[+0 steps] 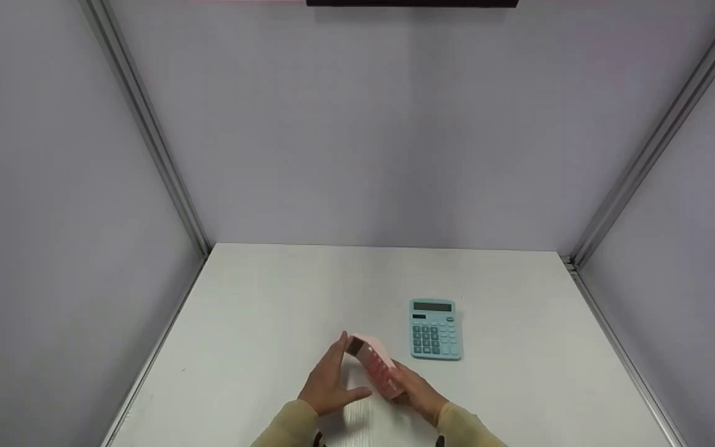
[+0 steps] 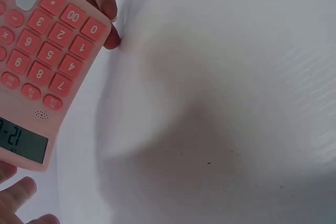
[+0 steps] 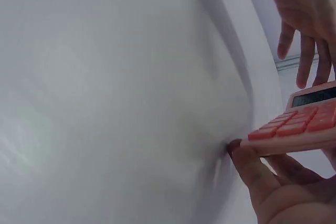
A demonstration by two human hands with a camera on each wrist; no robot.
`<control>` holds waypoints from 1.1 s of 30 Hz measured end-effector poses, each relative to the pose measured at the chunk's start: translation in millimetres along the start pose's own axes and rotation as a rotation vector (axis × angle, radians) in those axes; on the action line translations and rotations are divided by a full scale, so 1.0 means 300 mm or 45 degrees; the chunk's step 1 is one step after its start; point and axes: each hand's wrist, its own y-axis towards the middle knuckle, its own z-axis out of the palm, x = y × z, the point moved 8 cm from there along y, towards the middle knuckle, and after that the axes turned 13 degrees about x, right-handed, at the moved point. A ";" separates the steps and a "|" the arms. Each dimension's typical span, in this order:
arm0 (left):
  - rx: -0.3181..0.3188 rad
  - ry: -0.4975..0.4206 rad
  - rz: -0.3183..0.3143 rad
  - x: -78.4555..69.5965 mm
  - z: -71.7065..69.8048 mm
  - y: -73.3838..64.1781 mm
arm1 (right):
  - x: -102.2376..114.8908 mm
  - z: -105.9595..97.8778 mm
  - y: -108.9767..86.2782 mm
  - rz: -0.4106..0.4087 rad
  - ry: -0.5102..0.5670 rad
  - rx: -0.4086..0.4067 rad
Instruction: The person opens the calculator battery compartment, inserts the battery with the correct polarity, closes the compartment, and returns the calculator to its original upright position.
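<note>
A pink calculator (image 1: 375, 366) with red-pink keys is held tilted above the white table. My right hand (image 1: 418, 391) grips its lower end, the thumb and fingers at its edges in the right wrist view. At the display end, my left hand (image 1: 328, 382) has its fingers extended and thumb spread, the fingertips touching or very near the calculator's edge. Digits show on the display (image 2: 22, 141) in the left wrist view. A light blue calculator (image 1: 435, 329) lies flat on the table, beyond my right hand.
The white tabletop (image 1: 258, 298) is bounded by grey panels at the back (image 1: 357, 124) and sides, with metal rails (image 1: 152, 130) in the corners. A dark bar (image 1: 412, 3) shows at the top edge of the head view.
</note>
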 end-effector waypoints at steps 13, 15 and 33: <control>-0.008 0.208 -0.051 0.006 0.057 0.027 | -0.027 0.096 0.029 -0.013 0.448 0.126; -0.002 0.232 -0.068 0.007 0.059 0.026 | -0.027 0.106 0.032 -0.024 0.471 0.146; 0.146 0.564 -0.085 0.029 0.080 0.026 | -0.051 0.067 0.038 -0.007 0.209 0.015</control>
